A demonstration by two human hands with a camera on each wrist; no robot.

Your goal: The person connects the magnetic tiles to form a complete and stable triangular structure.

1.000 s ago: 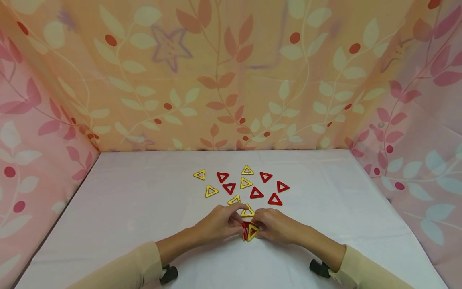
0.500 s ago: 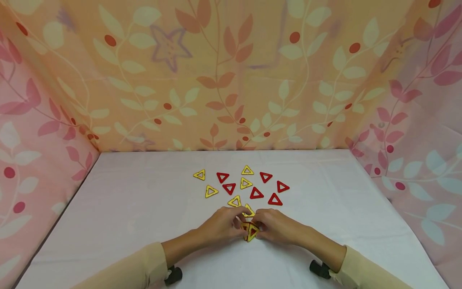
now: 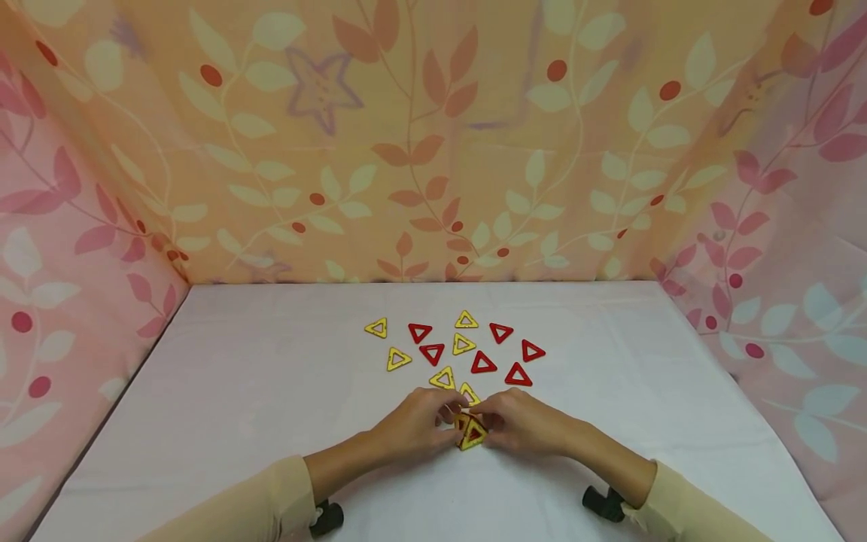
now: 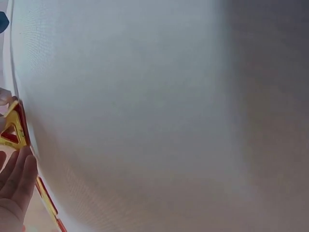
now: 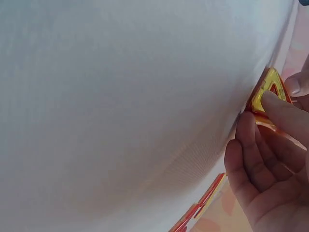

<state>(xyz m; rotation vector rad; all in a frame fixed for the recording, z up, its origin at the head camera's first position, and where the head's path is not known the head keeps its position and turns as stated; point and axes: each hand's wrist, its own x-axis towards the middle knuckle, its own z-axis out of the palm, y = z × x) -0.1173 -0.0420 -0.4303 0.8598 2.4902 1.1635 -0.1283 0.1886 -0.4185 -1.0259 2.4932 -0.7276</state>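
Note:
A small pyramid-like block of red and yellow triangular magnetic tiles [image 3: 473, 435] stands on the white table [image 3: 257, 406], between both hands. From its left side my left hand [image 3: 418, 425] pinches it, with the index finger arched over the top. My right hand [image 3: 527, 423] grips the opposite side. In the right wrist view, the thumb of that hand [image 5: 273, 166] presses on a yellow tile face [image 5: 259, 102]. The left wrist view shows a yellow face with red behind it [image 4: 18, 131] above the fingers. The underside of the block is hidden.
Beyond the hands, several loose triangles lie flat, among them a yellow tile [image 3: 442, 379] and a red tile [image 3: 518, 375]. One yellow tile [image 3: 467, 394] lies just behind the block, partly covered by fingers. A floral curtain [image 3: 433, 150] encloses the table's back and sides.
The block's left face showed red a second ago and now shows a yellow tile there. My left hand has shifted slightly right and closer; the right hand has barely moved.

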